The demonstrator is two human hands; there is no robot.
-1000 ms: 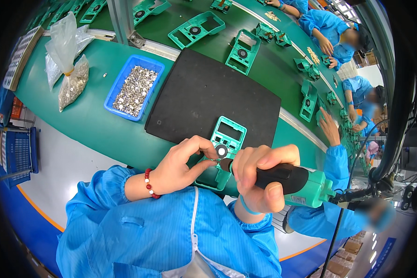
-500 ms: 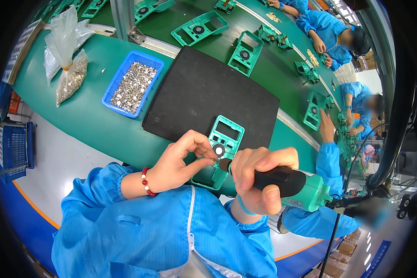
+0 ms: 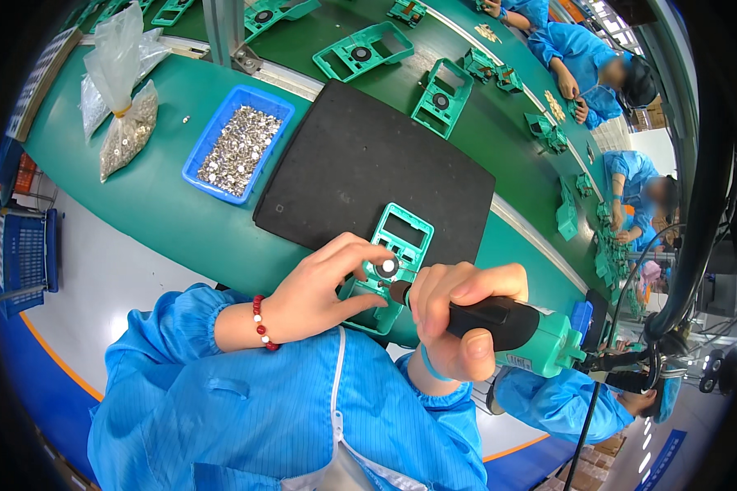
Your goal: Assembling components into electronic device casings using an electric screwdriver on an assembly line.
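Note:
My right hand [image 3: 467,319] is wrapped round a green and black electric screwdriver [image 3: 508,323], its tip pointing left at a green plastic housing [image 3: 407,229]. The housing lies partly on a black mat [image 3: 368,164], its lower end toward me. A round black speaker with a white centre [image 3: 389,267] sits in its middle. My left hand [image 3: 323,278] is at the housing's left side, thumb and index finger apart, one near the speaker and one below the driver tip. A small dark screw-like piece seems to be at the tip, too small to make out.
A blue bin of small metal screws [image 3: 237,151] stands left of the mat; bags of small parts [image 3: 129,127] lie farther left. Beyond, a green conveyor [image 3: 499,139] carries more housings [image 3: 442,98]. Co-workers [image 3: 577,69] sit along its far side; another person's blue sleeve [image 3: 561,405] is at right.
My left thumb and index finger have spread from a pinch beside the driver tip. My right hand keeps its grip. The nearby person's arm has drawn back from a housing on the conveyor, now tilted.

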